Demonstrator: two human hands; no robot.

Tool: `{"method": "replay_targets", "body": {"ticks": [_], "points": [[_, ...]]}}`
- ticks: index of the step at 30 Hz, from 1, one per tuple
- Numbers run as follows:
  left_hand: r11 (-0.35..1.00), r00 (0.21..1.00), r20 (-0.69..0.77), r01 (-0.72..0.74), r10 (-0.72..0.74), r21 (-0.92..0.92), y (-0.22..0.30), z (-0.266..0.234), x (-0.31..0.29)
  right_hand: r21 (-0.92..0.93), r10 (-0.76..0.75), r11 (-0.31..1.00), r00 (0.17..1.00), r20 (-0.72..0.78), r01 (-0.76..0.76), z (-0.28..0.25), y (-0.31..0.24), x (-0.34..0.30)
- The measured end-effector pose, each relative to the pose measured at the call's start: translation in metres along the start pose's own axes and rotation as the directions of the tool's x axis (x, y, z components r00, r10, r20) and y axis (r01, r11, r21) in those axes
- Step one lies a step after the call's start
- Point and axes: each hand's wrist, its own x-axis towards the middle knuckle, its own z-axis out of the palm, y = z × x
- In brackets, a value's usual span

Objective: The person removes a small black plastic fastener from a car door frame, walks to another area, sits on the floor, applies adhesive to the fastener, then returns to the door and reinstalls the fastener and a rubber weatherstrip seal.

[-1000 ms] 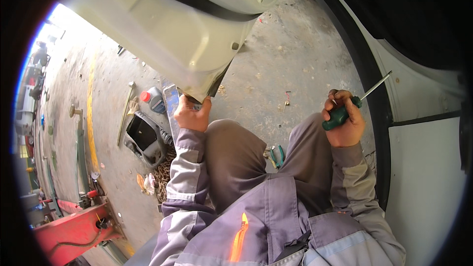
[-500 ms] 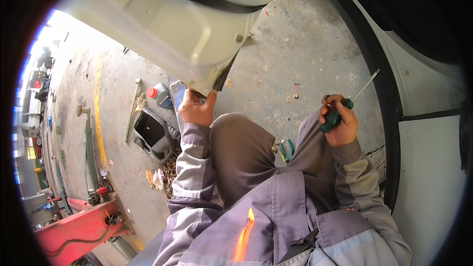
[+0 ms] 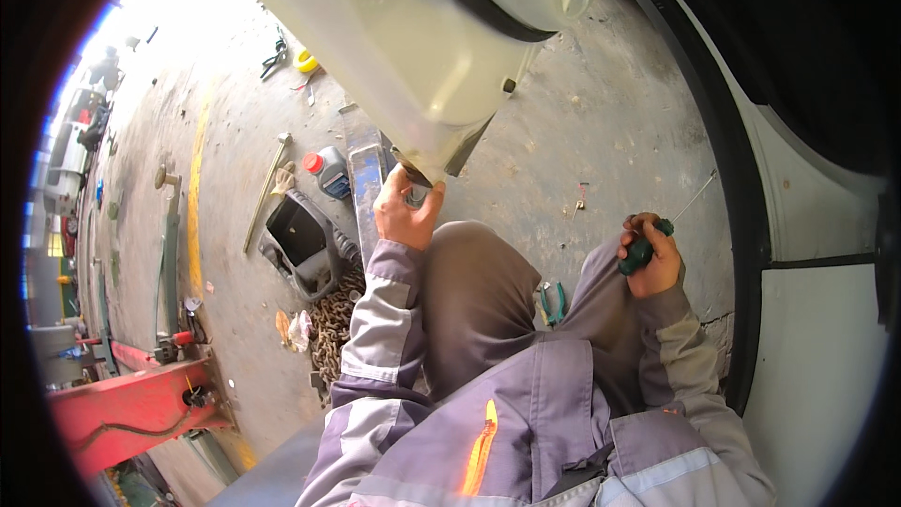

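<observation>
The lower corner of a pale car door (image 3: 413,42) is met by the left hand (image 3: 405,216), the thumb set on the near side and the fingers curled toward the far edge, with a gap left between them. Whether the corner is firmly clasped or only steadied cannot be told, since the fingertips are partly hidden by the metal. The door is hung above the floor (image 3: 648,122), ahead of the knees, so its bottom edge is probably reached most easily from this low seat.

In the right hand (image 3: 654,263), a screwdriver (image 3: 635,258) is held by its green handle, the fingers wrapped closed around it. Its thin shaft is pointed up and away to the right, well apart from the door, perhaps so that the tip is kept clear of the paint.

Green-handled pliers (image 3: 560,301) are laid on the floor between the knees, presumably within easy reach. To the left, a rusty chain (image 3: 330,330), a cut-open black jug (image 3: 324,268) and a red-capped bottle (image 3: 332,178) are grouped beside a blue metal beam (image 3: 366,167).
</observation>
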Motion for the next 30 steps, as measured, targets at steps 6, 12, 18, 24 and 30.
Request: {"method": "replay_targets", "body": {"ticks": [6, 12, 18, 24, 30], "points": [[0.988, 0.992, 0.073, 0.113, -0.105, -0.108, -0.005, 0.005, 0.014, 0.0, -0.001, 1.0, 1.0, 0.009, 0.001, -0.005, 0.004, -0.002], [1.0, 1.0, 0.011, 0.024, -0.024, 0.0, -0.005, 0.005, 0.008, -0.046, 0.022, 0.999, 0.999, -0.026, -0.023, -0.002, 0.005, -0.001], [0.998, 0.995, 0.083, 0.052, -0.054, 0.035, 0.003, -0.003, 0.009, -0.257, 0.143, 0.952, 0.984, -0.11, -0.167, 0.008, 0.021, 0.016], [0.956, 0.99, -0.063, -0.139, 0.127, -0.257, 0.015, -0.006, 0.016, -0.367, 0.251, 0.882, 0.954, -0.163, -0.295, 0.014, 0.036, 0.029], [0.96, 0.987, -0.097, -0.151, 0.131, -0.235, 0.019, -0.006, 0.014, -0.372, 0.249, 0.887, 0.962, -0.112, -0.273, 0.014, 0.037, 0.027]]}}
